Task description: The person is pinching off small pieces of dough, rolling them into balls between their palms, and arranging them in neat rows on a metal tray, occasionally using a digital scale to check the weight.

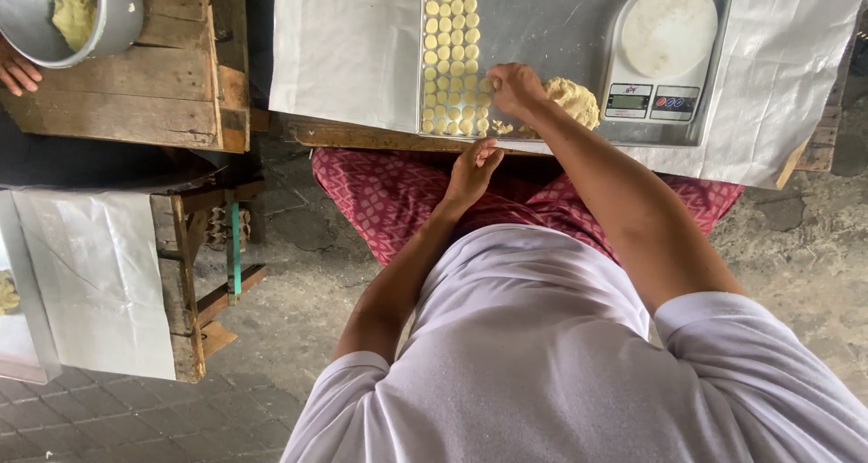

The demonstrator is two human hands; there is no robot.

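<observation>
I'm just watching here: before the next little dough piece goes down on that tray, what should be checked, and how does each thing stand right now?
1. Free room on the metal tray beside the rows of dough pieces: ok, most of the tray is bare.
2. Dough left to work from: ok, a dough lump lies by the right hand.
3. Right hand at the rows: ok, its fingers reach the lower end of the rows.
4. Left hand out of the way: ok, it is below the table edge, above the lap.
5. Piece held in the right fingers: cannot tell.
6. Kitchen scale platform free: ok, nothing on it.
</observation>
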